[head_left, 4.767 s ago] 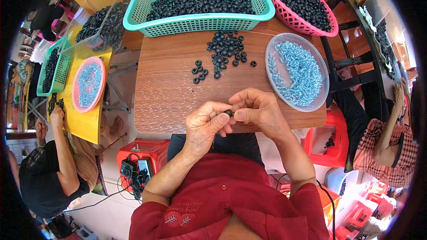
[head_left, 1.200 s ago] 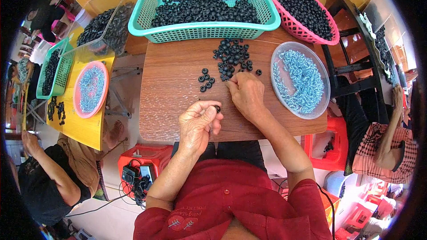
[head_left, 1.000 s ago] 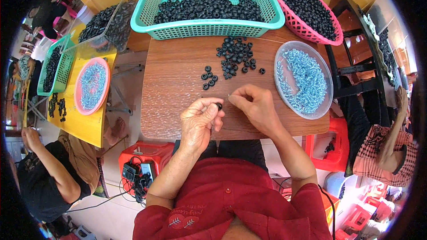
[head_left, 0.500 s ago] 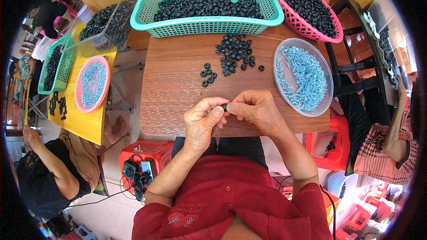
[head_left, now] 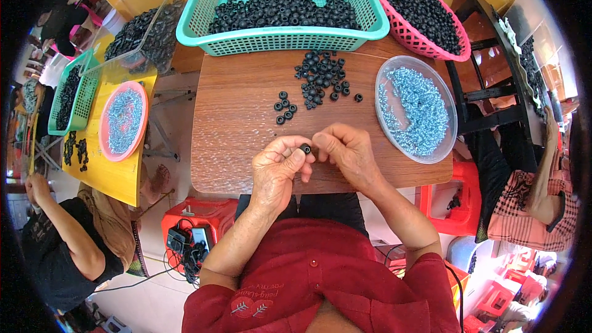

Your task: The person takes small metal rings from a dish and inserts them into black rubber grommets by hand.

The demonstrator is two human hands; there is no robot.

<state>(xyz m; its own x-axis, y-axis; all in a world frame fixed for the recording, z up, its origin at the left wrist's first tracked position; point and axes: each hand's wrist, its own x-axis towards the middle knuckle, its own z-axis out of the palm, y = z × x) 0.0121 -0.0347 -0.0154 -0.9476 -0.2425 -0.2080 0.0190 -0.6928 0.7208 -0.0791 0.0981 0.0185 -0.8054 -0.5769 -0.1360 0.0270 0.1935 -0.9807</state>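
Observation:
Between the thumb and fingers of my left hand (head_left: 273,172) is a small round black part (head_left: 305,148), its hole facing up. Just right of it, my right hand (head_left: 350,153) has thumb and index finger pinched together, a little apart from the part. Whatever those fingertips hold is too small to make out. Both hands are over the near edge of the brown wooden table (head_left: 234,129). Beyond them lie a small group of black parts (head_left: 283,108) and a larger loose pile (head_left: 320,77) of the same kind.
A green basket (head_left: 283,43) of black parts stands at the back, beside a pink basket (head_left: 425,40) of more. At right is a clear round tub (head_left: 416,160) of tiny blue pieces. Co-workers sit left, by a yellow table (head_left: 102,176), and right. Red stools (head_left: 200,205) flank me.
My right fingertips have come off the black part and moved slightly up. The part has turned in my left fingers, so its hole now shows. The whole view has shifted a little.

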